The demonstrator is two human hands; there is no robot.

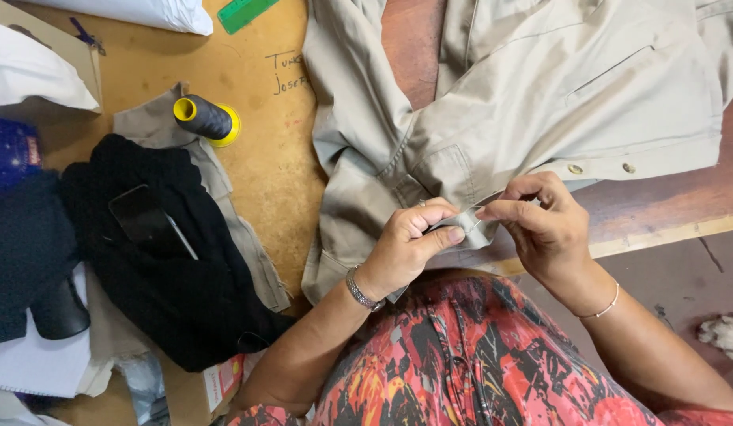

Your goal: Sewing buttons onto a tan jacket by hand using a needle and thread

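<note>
Lower centre of the frame: the left hand (403, 246) and right hand (544, 225) each pinch a small fold of the beige garment (524, 87), grips clenched on the cloth. The garment spreads across the counter (260, 118) toward the upper right. At left lie a dark thread spool (205, 118), black cloth (177, 268) and a phone (142, 214).

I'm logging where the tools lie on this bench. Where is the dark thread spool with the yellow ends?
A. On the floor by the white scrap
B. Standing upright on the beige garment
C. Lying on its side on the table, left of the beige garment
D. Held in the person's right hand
C: the thread spool lies on its side on the table, left of the beige garment, away from both hands.
</note>
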